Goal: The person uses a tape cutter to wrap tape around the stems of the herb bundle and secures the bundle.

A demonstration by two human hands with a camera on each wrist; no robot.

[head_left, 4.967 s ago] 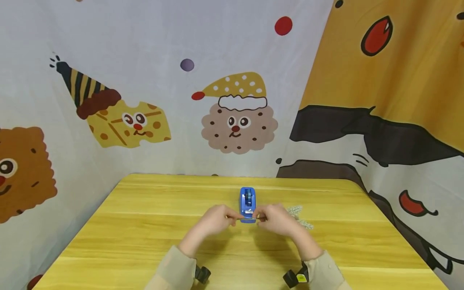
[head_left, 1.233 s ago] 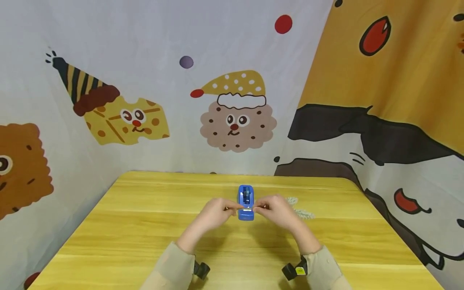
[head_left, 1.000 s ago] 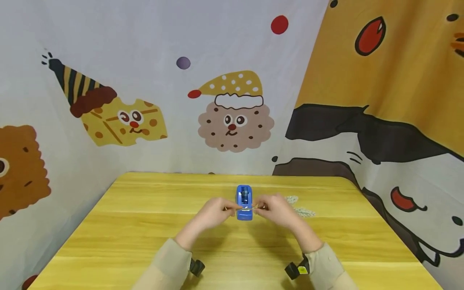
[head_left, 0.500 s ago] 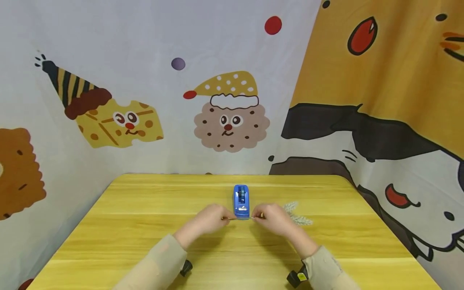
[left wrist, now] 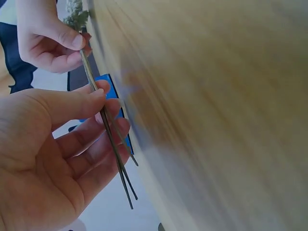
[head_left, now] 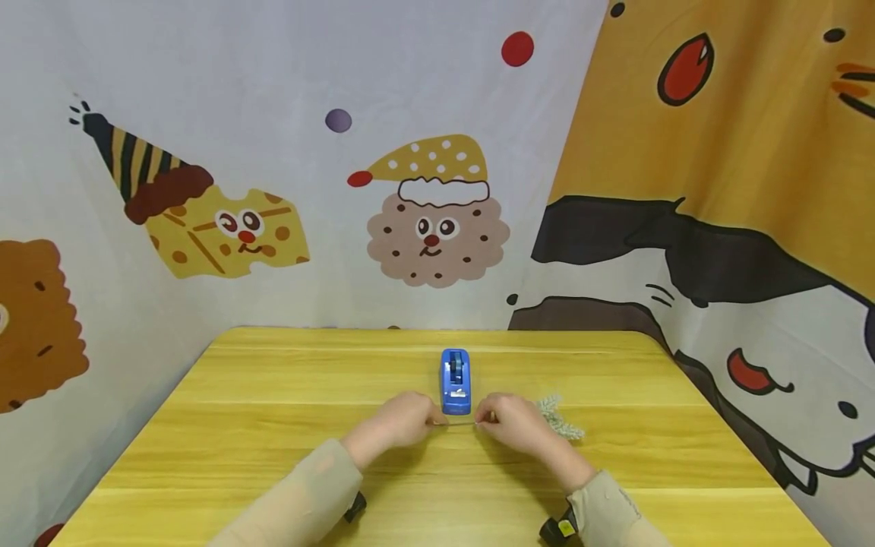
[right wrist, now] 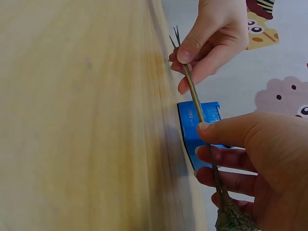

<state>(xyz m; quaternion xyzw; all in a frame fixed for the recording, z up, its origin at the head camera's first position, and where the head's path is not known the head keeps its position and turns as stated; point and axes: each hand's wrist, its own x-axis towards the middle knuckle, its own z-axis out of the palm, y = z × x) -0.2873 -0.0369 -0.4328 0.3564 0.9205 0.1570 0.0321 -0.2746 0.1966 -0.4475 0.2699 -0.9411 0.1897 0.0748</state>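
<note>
A small bunch of thin stems (head_left: 461, 424) lies across both hands, with pale green, fuzzy flower heads (head_left: 562, 425) at its right end. Its bare ends (left wrist: 122, 175) splay past the left hand. My left hand (head_left: 409, 419) pinches the stems between thumb and fingers. My right hand (head_left: 513, 420) pinches them closer to the flower heads. Just beyond the hands stands a blue tape dispenser (head_left: 456, 407), which neither hand visibly touches. A shiny patch (right wrist: 202, 113) shows along the stems between the hands; whether it is tape I cannot tell.
The dispenser stands on a yellow wood-grain table (head_left: 273, 456). Behind it hangs a white curtain (head_left: 287, 68) printed with cartoon figures. A black wrist camera (head_left: 557, 530) is strapped below the right sleeve.
Both hands have drawn back from over the dispenser's front toward the body, carrying the stems. The hands still pinch the stems. The dispenser has stayed on the table.
</note>
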